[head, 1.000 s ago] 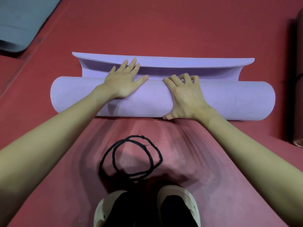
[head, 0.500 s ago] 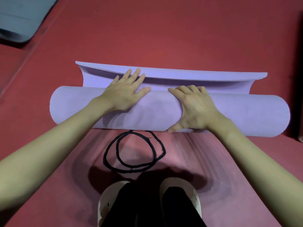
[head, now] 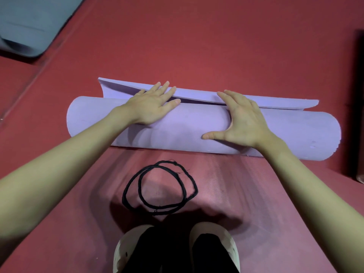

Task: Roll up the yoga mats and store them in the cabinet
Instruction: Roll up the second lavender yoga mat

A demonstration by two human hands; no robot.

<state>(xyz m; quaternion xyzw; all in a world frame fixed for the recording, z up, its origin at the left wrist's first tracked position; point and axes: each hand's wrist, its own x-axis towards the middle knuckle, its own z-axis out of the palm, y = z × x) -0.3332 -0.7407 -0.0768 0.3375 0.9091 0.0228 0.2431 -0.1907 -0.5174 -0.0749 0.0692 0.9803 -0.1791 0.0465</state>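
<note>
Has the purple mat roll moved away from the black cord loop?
Yes. The purple mat roll has rolled forward, away from the black cord loop; bare floor now separates them.

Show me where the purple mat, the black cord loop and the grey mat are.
purple mat (head: 285, 133): head view, on the bare rolled part right of the hands.
black cord loop (head: 126, 191): head view, on the left side of the loop.
grey mat (head: 33, 22): head view, on its flat top.

no text, label, brand, number or sign to be read, nothing printed on the purple yoga mat (head: 197, 131), nothing beside it
</note>
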